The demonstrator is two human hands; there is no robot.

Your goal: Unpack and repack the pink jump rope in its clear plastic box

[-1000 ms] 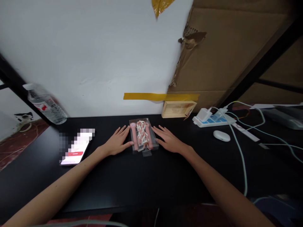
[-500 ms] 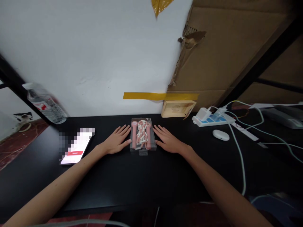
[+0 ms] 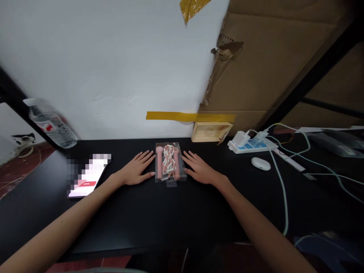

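A clear plastic box (image 3: 181,167) lies on the black table (image 3: 159,220). Inside it is a beaded jump rope (image 3: 170,161) with two pink handles and pink and white segments bunched between them. Flat on the table to the left of the box rests my left hand (image 3: 138,168), fingers spread, its thumb tip close to the box's side. My right hand (image 3: 201,169) lies palm down on the right side, fingers spread as well, with its thumb at the box's edge. Whether either thumb touches the plastic I cannot tell. Neither hand holds anything.
To the left lie a lit phone (image 3: 88,178) and a water bottle (image 3: 54,127) by the wall. A shallow wooden box (image 3: 212,132) stands at the back. On the right are a power strip (image 3: 251,146) with chargers, a white earbud case (image 3: 261,163) and loose cables (image 3: 281,193).
The head view has shifted slightly, so most things sit a little further left in the picture. Both hands and the jump rope box keep their places on the table.
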